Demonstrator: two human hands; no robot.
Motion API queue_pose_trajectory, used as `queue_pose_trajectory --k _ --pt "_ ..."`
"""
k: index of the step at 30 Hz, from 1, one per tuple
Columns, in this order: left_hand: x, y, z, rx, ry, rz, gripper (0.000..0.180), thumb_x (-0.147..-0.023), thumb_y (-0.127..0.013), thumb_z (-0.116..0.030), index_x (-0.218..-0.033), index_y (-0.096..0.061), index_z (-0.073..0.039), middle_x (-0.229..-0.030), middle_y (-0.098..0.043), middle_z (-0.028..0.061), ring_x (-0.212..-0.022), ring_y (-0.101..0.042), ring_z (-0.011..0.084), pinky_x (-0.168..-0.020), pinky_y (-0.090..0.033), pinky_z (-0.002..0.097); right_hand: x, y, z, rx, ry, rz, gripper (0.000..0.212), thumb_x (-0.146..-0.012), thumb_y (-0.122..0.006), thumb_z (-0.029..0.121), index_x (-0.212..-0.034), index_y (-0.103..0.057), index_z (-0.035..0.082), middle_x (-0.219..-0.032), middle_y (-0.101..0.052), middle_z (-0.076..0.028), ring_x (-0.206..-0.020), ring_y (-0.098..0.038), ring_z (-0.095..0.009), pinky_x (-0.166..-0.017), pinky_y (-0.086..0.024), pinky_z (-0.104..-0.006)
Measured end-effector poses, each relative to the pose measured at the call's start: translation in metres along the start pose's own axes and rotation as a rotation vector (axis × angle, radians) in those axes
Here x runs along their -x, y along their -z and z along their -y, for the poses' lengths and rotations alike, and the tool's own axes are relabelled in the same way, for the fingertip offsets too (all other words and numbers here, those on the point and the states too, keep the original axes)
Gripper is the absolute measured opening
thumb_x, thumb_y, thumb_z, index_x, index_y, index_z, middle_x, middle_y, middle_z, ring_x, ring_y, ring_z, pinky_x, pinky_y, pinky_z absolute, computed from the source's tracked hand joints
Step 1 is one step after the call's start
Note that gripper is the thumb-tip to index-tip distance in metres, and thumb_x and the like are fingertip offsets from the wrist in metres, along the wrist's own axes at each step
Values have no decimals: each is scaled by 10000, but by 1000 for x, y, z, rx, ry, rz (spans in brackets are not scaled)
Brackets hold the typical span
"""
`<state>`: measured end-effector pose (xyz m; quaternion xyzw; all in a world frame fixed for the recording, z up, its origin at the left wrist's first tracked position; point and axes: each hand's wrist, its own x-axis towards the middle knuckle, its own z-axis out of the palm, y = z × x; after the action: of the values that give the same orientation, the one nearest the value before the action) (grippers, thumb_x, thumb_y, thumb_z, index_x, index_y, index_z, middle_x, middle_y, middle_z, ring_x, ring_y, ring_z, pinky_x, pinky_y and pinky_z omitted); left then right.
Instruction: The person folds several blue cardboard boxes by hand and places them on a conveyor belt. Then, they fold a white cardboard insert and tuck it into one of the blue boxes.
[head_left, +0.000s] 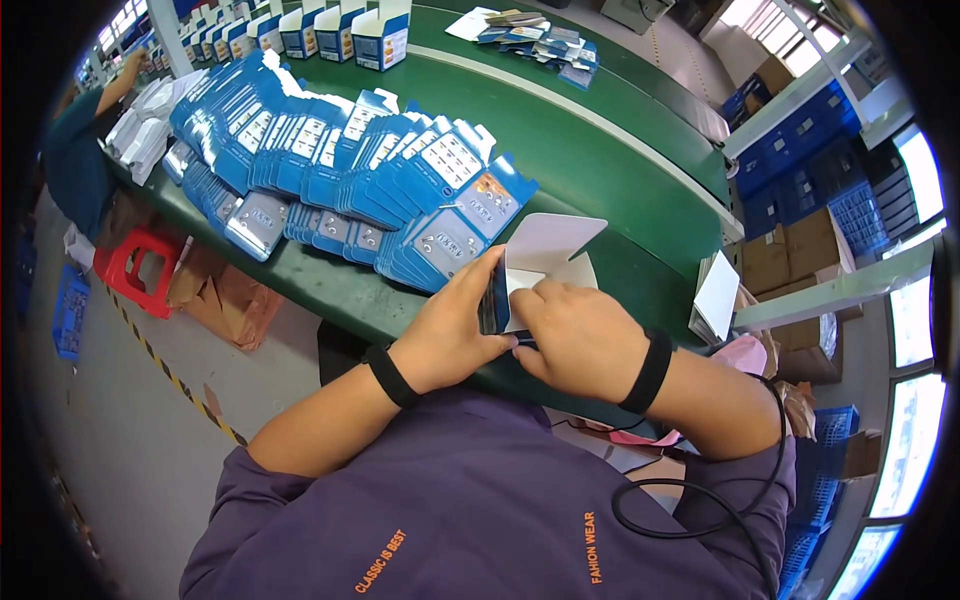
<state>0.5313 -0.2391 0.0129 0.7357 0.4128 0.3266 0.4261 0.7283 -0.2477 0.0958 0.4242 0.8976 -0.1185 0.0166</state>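
A small carton point(548, 236), white inside and dark blue outside, stands with its flaps raised at the near edge of the green table. My left hand point(447, 332) is closed around its left side, fingers behind and thumb along the near lower edge. Curled fingers of my right hand point(590, 338) reach into the carton's opening, and that thumb presses at its lower near edge. Both hands touch the carton; the right fingertips are hidden inside. Just left of it, flattened blue printed cartons point(400, 190) lie fanned out in overlapping rows.
Open, set-up cartons point(382, 42) line the far left of the green table point(640, 200). Loose printed pieces point(545, 45) lie across a pale divider. White sheets point(714, 298) stand at the right. A red stool point(138, 272) is below left; another person's arm point(120, 85) shows far left.
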Motion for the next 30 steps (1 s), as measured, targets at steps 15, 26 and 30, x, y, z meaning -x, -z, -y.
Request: queue_pose_trajectory --k 15,26,30 --pt "-5 -1 12 83 80 48 1041 -737 -872 -55 -1588 -275 10 -1484 -494 216 -1369 -518 344 -1112 -456 420 -6 -19 -5 27 37 -29 409 -839 -724 178 -1201 -659 -1 -926 -694 -154 -887 -707 -315 -736 -577 -446" --pt "-11 -3 0 146 55 42 1020 -749 -838 -20 -1595 -268 -14 -1478 -499 210 -1378 -516 330 -1116 -449 404 19 -6 -2 -67 79 -18 419 -837 -731 160 -1217 -656 2 -990 -732 -180 -968 -714 -337 -887 -565 -435" --pt "-7 5 4 129 35 35 1009 -760 -819 -3 -1599 -259 -19 -1473 -500 216 -1401 -493 318 -1141 -425 391 41 6 -23 -163 247 -455 640 -754 -812 167 -1335 -602 -1 -1082 -730 -172 -990 -704 -318 -943 -538 -417"
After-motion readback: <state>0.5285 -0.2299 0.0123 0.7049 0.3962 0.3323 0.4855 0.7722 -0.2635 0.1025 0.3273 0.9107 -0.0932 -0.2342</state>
